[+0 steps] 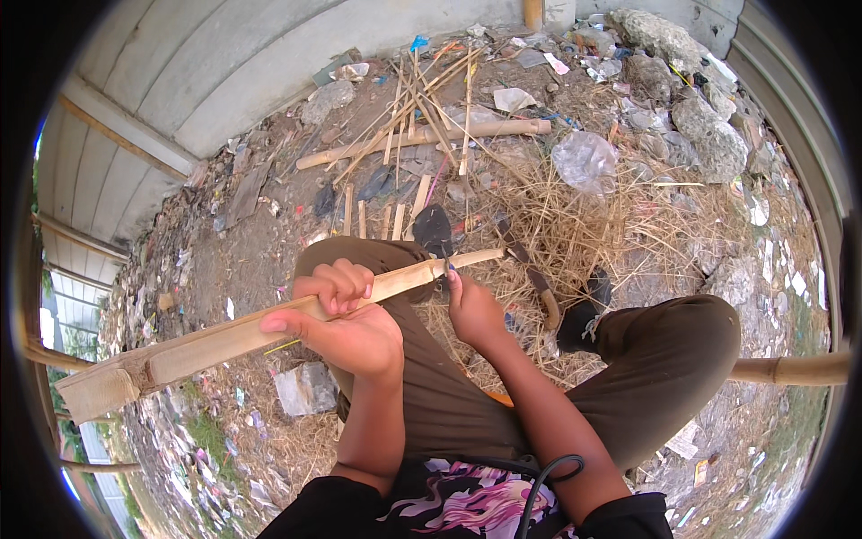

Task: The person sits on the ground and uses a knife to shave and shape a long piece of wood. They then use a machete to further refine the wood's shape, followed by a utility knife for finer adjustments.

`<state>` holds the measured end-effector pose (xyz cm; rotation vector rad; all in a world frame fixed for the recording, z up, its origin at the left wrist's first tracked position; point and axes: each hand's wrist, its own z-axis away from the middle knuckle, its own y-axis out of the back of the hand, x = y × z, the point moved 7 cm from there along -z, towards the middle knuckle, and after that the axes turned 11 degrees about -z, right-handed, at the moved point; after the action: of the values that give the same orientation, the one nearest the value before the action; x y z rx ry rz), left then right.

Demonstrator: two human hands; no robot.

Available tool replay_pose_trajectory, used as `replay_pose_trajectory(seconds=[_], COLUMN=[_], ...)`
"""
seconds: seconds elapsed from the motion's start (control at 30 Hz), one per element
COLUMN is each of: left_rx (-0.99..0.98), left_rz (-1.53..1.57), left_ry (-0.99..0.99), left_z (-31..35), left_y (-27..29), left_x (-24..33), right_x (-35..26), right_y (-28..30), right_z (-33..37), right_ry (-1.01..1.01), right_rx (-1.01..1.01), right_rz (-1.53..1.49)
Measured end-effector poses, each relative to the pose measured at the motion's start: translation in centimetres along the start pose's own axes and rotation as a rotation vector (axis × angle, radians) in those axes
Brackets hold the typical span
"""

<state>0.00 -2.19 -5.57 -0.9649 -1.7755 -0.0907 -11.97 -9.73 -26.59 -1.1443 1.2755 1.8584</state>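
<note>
Centrally, a long, pale tan length of split bamboo [224,337] was held above the person's lap, its long axis running obliquely from a broad, node-bearing end at the near left to a narrow, tapered end at the far right, across the left leg of the brown trousers [664,359]. The left hand [355,332] was clamped around its middle portion, thumb along the near face, fingers folded over the far edge. The right hand [476,310], nearer to the tapered end, was closed about a slim, dark, knife-like implement [450,263], largely hidden; whether its edge bit into the wood could not be told. The hands were apart, the narrow end projecting to the right beyond both.

Just beyond the bamboo stood a black shoe [433,225]. To the right, a dark-bladed tool with a curved brown wooden handle [537,280] lay beside dry, yellowish straw [561,225]. Farther off lay short, pale bamboo pieces [420,195], a thick, tan bamboo pole [503,129] with thin, crossed bamboo strips [469,108] over it and, at the right, a crumpled, clear plastic bag [584,162]. A pale grey panelled wall [251,81] bounded the far left.
</note>
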Motion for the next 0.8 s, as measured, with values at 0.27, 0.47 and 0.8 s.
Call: replay_pose_trajectory(seconds=[0.27,0.47,0.8], left_rx=[-0.024,-0.053,-0.016], left_rz=[-0.004,0.019,-0.022], left_ry=[-0.028,-0.046,-0.027], left_z=[0.7,0.9,0.0], left_y=[-0.4,-0.2,0.3], left_x=[0.1,-0.1,0.2], right_x=[2.9,2.3,1.3], right_y=[-0.5,-0.5,-0.2], right_z=[-1.2,-1.0,-0.8], right_ry=[-0.095,-0.112,-0.095], right_rx=[0.005,-0.017,-0.01], right_rz=[-0.063,-0.008,-0.07])
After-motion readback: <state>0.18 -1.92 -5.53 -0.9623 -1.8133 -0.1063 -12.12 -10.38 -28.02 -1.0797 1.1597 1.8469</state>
